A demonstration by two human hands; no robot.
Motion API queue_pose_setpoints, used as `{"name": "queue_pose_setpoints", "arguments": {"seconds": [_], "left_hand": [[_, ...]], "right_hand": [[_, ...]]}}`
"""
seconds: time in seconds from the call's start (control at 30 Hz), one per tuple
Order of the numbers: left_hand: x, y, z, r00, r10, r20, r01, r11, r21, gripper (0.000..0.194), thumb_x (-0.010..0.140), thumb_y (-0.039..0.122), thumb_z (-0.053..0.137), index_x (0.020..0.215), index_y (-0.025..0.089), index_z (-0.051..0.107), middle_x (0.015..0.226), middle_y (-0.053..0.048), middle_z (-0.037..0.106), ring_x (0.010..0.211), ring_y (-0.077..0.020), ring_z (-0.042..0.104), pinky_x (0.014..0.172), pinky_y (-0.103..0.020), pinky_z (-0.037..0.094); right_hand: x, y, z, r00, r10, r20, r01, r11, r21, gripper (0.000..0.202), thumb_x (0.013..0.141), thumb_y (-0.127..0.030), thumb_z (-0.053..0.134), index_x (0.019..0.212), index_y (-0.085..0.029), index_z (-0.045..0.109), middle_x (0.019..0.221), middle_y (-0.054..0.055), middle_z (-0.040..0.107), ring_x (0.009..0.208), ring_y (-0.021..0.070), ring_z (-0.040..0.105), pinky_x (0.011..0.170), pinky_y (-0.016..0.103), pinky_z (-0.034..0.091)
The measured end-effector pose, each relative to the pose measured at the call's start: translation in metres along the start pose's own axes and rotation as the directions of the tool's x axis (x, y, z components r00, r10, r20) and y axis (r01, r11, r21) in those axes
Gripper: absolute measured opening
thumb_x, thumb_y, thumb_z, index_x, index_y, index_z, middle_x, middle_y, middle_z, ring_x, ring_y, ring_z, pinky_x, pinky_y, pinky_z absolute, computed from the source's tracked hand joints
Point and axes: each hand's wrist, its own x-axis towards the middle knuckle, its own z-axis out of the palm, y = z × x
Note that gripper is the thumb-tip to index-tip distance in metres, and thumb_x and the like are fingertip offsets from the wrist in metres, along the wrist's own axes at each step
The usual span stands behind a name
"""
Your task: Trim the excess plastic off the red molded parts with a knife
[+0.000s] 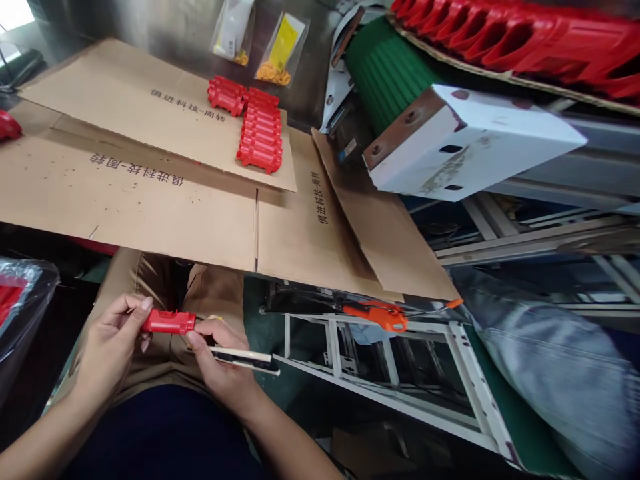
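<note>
Glossy red tube [170, 322], held over tan trousers [215, 293]
Left hand [107, 340] pinches one end, right hand [225, 363] the other plus a slim tool [245, 357]; the long axis runs sideways, ridged end rightward.

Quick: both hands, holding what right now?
Left hand: closed, pinching one end of the red part.
Right hand: closed, fingers at the part's other end, also holding a slim cream-and-black tool.

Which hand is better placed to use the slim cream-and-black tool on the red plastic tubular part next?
Right, probably: the right hand holds the tool and meets one end of the red part. The left hand grips the other end, so it seems better suited to steadying.
</note>
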Motion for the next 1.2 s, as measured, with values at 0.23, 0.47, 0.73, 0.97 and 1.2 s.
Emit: {"name": "queue_pose_setpoints", "arguments": {"seconds": [0.23, 0.47, 0.73, 0.97, 1.2], "left_hand": [[-0.002, 0.001, 0.003, 0.99, 0.136, -0.024, -0.129, 0.974, 0.189, 0.037, 0.076, 0.046, 0.095, 0.088, 0.021, 0.07, 0.086, -0.001, 0.069, 0.072, -0.0141, 0.062, 0.06, -0.02, 0.053], [-0.007, 0.002, 0.009, 0.995, 0.079, -0.062, -0.084, 0.993, -0.083, 0.033, 0.079, 0.051, 0.092, 0.089, 0.022, 0.079, 0.081, 0.001, 0.066, 0.065, -0.0108, 0.055, 0.054, -0.017, 0.049], [-0.012, -0.001, 0.018, 0.999, -0.026, -0.044, 0.013, 0.96, -0.281, 0.043, 0.081, 0.041, 0.093, 0.121, 0.027, 0.082, 0.097, -0.001, 0.076, 0.092, -0.011, 0.067, 0.09, -0.017, 0.057], [-0.01, 0.004, 0.017, 1.0, -0.018, 0.008, 0.02, 0.955, -0.296, 0.061, 0.074, 0.031, 0.098, 0.132, 0.035, 0.078, 0.102, -0.001, 0.079, 0.09, -0.0136, 0.074, 0.085, -0.02, 0.062], [-0.006, 0.014, -0.001, 0.985, -0.132, 0.113, 0.166, 0.909, -0.383, 0.063, 0.08, 0.03, 0.094, 0.139, 0.029, 0.074, 0.104, -0.009, 0.083, 0.083, -0.0181, 0.08, 0.076, -0.024, 0.067]], "right_hand": [[-0.005, -0.003, 0.009, 0.997, -0.057, -0.046, 0.056, 0.998, -0.017, 0.019, 0.107, -0.029, 0.061, 0.093, -0.022, 0.071, 0.079, 0.002, 0.073, 0.071, 0.0159, 0.066, 0.069, 0.026, 0.051], [-0.005, -0.003, 0.008, 0.993, -0.064, -0.097, 0.065, 0.998, 0.007, 0.021, 0.107, -0.03, 0.061, 0.089, -0.022, 0.069, 0.074, 0.001, 0.071, 0.066, 0.0155, 0.064, 0.066, 0.026, 0.05], [-0.008, -0.002, 0.012, 0.989, -0.121, -0.08, 0.116, 0.991, -0.067, 0.016, 0.105, -0.026, 0.063, 0.096, -0.021, 0.075, 0.08, 0.004, 0.074, 0.071, 0.0172, 0.068, 0.072, 0.027, 0.059], [-0.005, -0.002, 0.025, 0.999, 0.049, 0.017, -0.05, 0.996, 0.077, 0.031, 0.107, -0.042, 0.059, 0.089, -0.02, 0.071, 0.075, 0.006, 0.072, 0.063, 0.0169, 0.068, 0.06, 0.026, 0.058], [0.012, 0.014, 0.003, 0.906, 0.421, 0.04, -0.405, 0.838, 0.366, 0.046, 0.102, -0.06, 0.064, 0.079, -0.021, 0.065, 0.056, -0.003, 0.063, 0.044, 0.0134, 0.061, 0.043, 0.023, 0.054]]}}
